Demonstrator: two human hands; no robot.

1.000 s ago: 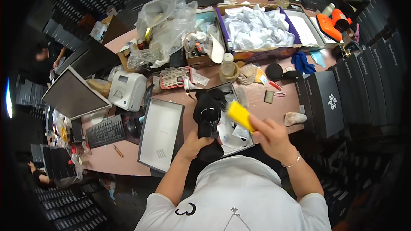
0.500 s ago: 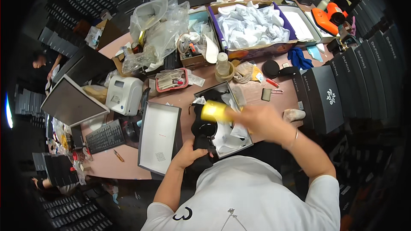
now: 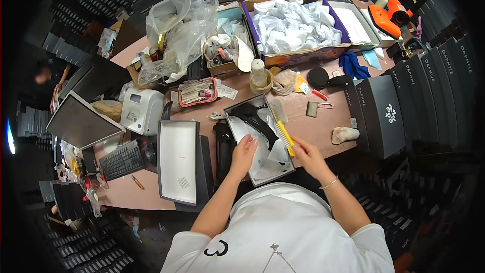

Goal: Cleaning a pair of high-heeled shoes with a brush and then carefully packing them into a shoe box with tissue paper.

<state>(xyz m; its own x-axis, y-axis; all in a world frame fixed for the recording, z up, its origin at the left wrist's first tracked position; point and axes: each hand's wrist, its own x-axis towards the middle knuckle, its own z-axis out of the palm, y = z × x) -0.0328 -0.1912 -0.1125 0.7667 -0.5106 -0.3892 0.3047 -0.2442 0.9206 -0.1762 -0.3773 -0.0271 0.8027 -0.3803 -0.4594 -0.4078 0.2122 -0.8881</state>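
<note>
In my right hand [image 3: 310,158] is a yellow brush [image 3: 284,138] with pale bristles, its fingers closed round the handle end. The brush stands over the right edge of an open dark grey shoe box [image 3: 275,176]. My left hand [image 3: 244,155] is over the box's left side, fingers stretched out and holding nothing. A black shoe [image 3: 256,119], perhaps a sandal, lies in the far half of the box among white tissue paper [image 3: 261,164]. Another black shoe [image 3: 223,147] lies on the table just left of the box, beside my left forearm.
A box lid [image 3: 179,164] with a white inside lies further left, near a keyboard [image 3: 122,160] and label printer [image 3: 144,111]. Behind stand a red basket [image 3: 198,92], a bottle [image 3: 258,73] and a purple carton [image 3: 298,56] of white wrapped pieces. Shoe boxes [image 3: 378,114] stand at right.
The brush has moved right and down from over the black shoe. My left hand has let go of that shoe, now left of the box, and moved right over the box.
</note>
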